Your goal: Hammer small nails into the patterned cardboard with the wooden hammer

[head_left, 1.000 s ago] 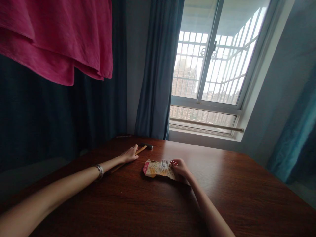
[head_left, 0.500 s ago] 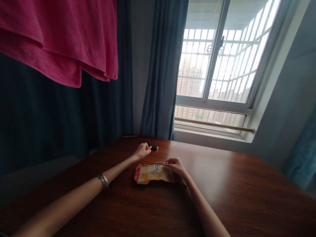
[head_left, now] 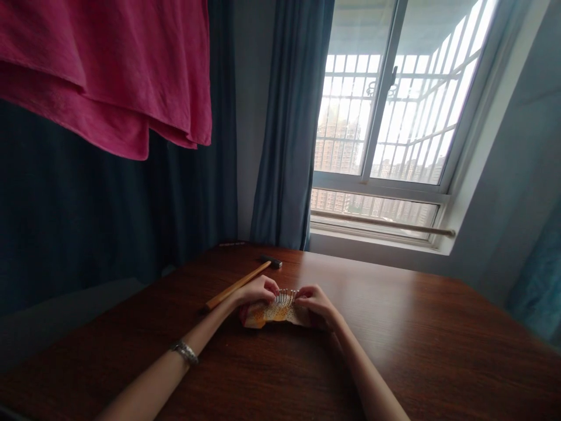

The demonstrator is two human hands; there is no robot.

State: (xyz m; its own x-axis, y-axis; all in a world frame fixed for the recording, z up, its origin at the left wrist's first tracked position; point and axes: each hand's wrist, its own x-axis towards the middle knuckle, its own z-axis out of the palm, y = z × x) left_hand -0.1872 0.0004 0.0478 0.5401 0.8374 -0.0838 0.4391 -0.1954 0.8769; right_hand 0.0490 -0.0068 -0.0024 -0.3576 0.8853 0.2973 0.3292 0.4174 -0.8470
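Observation:
A crumpled piece of printed, dotted packaging in yellow, beige and red lies on the table, with a row of upright nails along its far part. Curled at the left end of that row is my left hand, closed, its fingertips by the nails; what they pinch is too small to make out. At the right end, my right hand has thumb and finger closed on a nail. Beyond my left hand rests a hammer, with a wooden handle and a dark head, touched by neither set of fingertips.
The brown wooden table has its far edge below a barred window. Blue curtains hang behind it. A pink cloth hangs at the upper left, above the table.
My left hand has let go of the hammer's handle and come back toward me and right, to the nails. The hammer now lies fully in sight. My right hand stays at the row's right end.

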